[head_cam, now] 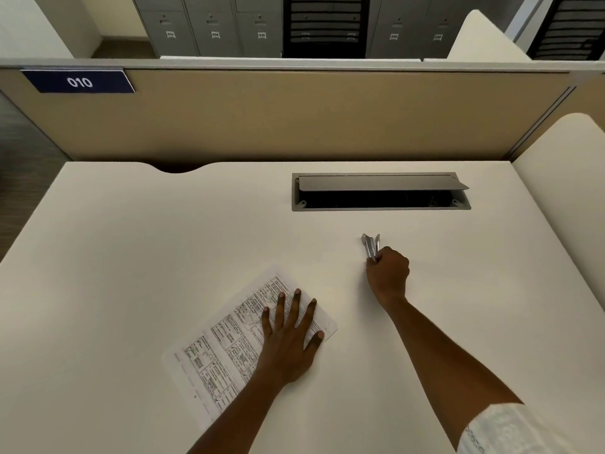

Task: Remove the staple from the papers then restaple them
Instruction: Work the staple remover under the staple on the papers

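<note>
Papers (222, 355) lay near left on desk (131, 240); they looked thin, light, bendy, best pinned flat | left hand (288, 339) pressed them, fingers straight and spread | right hand (388, 273) reached farther right, fingers curled round small metal staple tool (371, 245), likely hard and light

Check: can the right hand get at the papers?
Likely yes. Bare desk lies between the right hand, gripping a metal tool, and the papers; the left hand, pressed flat, leaves their right corner uncovered.
</note>
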The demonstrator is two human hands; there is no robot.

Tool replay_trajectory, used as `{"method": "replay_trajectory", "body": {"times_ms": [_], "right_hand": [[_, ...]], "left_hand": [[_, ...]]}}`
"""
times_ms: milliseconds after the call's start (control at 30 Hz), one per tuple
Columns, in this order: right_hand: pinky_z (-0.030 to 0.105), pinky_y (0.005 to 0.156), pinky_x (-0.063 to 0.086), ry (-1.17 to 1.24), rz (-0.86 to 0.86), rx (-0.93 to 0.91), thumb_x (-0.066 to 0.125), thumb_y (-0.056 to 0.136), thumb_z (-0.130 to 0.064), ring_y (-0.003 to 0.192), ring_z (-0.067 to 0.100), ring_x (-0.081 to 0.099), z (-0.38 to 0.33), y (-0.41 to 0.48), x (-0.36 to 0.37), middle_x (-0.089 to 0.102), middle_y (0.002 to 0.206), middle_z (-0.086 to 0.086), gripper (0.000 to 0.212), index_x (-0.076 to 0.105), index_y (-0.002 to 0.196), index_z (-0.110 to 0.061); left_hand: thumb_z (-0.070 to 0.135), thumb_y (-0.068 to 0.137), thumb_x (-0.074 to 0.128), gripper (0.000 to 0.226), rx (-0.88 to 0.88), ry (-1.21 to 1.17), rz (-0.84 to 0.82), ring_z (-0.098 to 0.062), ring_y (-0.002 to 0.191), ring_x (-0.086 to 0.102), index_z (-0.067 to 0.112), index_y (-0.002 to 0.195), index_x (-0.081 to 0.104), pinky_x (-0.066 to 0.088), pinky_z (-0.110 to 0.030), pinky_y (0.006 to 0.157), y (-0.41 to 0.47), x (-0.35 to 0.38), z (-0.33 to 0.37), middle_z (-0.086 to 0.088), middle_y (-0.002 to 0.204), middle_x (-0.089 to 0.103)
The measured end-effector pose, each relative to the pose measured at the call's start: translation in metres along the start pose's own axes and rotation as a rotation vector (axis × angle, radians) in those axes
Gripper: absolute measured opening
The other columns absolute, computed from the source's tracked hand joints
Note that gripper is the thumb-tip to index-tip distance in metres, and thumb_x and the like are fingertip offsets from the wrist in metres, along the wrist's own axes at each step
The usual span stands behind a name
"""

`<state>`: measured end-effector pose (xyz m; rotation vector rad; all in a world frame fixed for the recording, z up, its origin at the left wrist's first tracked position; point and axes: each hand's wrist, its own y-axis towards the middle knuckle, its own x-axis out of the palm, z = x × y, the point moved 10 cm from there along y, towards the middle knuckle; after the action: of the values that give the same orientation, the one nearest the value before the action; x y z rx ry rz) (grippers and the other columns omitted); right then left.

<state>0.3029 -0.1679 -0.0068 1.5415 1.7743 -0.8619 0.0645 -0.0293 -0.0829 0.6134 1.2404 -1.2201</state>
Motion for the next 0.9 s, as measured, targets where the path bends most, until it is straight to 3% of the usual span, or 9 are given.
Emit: {"method": "replay_trajectory", "body": {"times_ms": [133, 300, 567, 700, 833, 900], "right_hand": [[0.029, 0.066, 0.036, 0.026, 0.017, 0.017, 0.069, 0.085, -0.009, 0.083, 0.035, 0.065, 0.006, -0.014, -0.001, 0.071, 0.084, 0.016, 0.009, 0.067, 0.085, 0.000], [0.037, 0.067, 0.047, 0.091, 0.023, 0.051, 0.073, 0.081, -0.009, 0.076, 0.034, 0.065, 0.020, -0.046, -0.003, 0.071, 0.078, 0.013, 0.009, 0.068, 0.079, -0.002], [0.027, 0.066, 0.037, 0.111, 0.006, 0.067, 0.080, 0.079, -0.018, 0.074, 0.024, 0.062, 0.033, -0.108, -0.002, 0.069, 0.078, 0.006, 0.017, 0.067, 0.081, -0.007], [0.033, 0.068, 0.044, 0.075, -0.003, 0.033, 0.079, 0.083, -0.026, 0.077, 0.028, 0.063, 0.029, -0.116, -0.007, 0.067, 0.080, 0.008, 0.024, 0.066, 0.081, -0.006], [0.035, 0.072, 0.050, -0.038, -0.067, -0.232, 0.069, 0.088, -0.012, 0.090, 0.029, 0.062, 0.005, -0.104, -0.019, 0.062, 0.101, 0.009, 0.010, 0.067, 0.095, -0.006], [0.039, 0.079, 0.054, -0.240, -0.193, -0.435, 0.058, 0.087, -0.001, 0.112, 0.030, 0.054, -0.011, -0.101, -0.011, 0.054, 0.128, 0.009, 0.035, 0.064, 0.119, -0.012]], "left_hand": [[0.071, 0.098, 0.014, 0.072, 0.009, -0.006, 0.007, -0.025, 0.153, -0.033, 0.045, 0.159, -0.015, -0.023, -0.056, 0.120, 0.001, 0.001, 0.000, 0.007, 0.169, -0.028], [0.070, 0.099, 0.014, 0.070, 0.004, 0.004, 0.016, -0.025, 0.153, -0.034, 0.047, 0.155, -0.021, -0.024, -0.055, 0.120, 0.000, 0.002, -0.001, 0.006, 0.169, -0.027], [0.068, 0.101, 0.018, 0.071, 0.011, -0.001, 0.032, -0.026, 0.156, -0.026, 0.042, 0.162, -0.007, -0.017, -0.058, 0.123, 0.000, 0.001, -0.001, 0.005, 0.170, -0.022], [0.068, 0.100, 0.016, 0.070, 0.015, -0.005, 0.028, -0.027, 0.157, -0.023, 0.042, 0.161, -0.008, -0.014, -0.058, 0.124, -0.001, 0.002, -0.001, 0.004, 0.171, -0.021], [0.067, 0.101, 0.014, 0.070, 0.022, -0.055, 0.034, -0.022, 0.157, -0.023, 0.041, 0.161, -0.009, -0.017, -0.054, 0.124, -0.001, -0.001, -0.001, 0.005, 0.170, -0.022], [0.064, 0.103, 0.019, 0.070, 0.029, -0.083, 0.040, -0.021, 0.157, -0.022, 0.038, 0.162, -0.007, -0.017, -0.053, 0.124, -0.001, -0.003, 0.000, 0.005, 0.170, -0.022]]}}
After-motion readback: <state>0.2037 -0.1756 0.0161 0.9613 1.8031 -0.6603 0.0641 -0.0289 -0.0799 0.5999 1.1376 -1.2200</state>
